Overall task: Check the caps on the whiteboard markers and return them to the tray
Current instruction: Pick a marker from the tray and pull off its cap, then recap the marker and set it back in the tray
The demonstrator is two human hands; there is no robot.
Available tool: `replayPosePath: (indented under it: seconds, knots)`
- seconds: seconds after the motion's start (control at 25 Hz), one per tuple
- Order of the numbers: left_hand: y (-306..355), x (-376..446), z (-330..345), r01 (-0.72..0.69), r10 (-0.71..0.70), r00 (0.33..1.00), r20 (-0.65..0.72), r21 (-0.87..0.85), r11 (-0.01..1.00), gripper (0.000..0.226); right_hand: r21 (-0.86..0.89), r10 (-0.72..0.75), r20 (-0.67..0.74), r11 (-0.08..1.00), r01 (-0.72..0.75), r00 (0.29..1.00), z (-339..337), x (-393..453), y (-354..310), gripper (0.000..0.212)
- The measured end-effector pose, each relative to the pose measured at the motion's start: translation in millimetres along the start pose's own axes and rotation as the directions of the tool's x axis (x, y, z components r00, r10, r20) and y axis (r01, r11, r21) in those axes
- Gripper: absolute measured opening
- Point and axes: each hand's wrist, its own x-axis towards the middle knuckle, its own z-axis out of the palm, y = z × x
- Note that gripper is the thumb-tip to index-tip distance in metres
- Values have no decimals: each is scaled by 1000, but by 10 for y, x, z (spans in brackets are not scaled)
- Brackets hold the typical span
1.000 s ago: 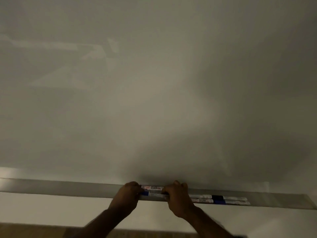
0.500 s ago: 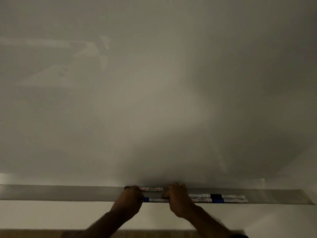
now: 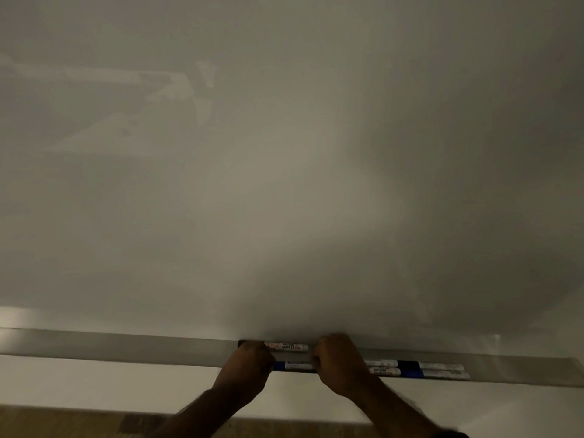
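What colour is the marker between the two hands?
Blue and white marker, seen in the head view.

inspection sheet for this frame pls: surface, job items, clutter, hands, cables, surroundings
Surface: grey metal tray under a blank whiteboard.
Job's things: blue marker held between both hands at the tray's front; red-label marker lying behind it; two markers lying to the right.
Clutter: nothing seen.
Grippers: left hand and right hand closed on the blue marker's ends.
Cables: nothing seen.
Surroundings: pale wall below, dim light.
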Motion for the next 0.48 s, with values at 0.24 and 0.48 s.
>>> replayPosePath:
  seconds: [0.24,0.48]
  knots:
    - [-62,-66,-85,80,-90,985,-151,-69,994,19,54,-61,-53,997,64,997,-24,80,-185,19]
    - [-232,-98,-104,162,-152,979,-135,65,985,28,13,-88,-65,996,89,994,100,160,-427,17]
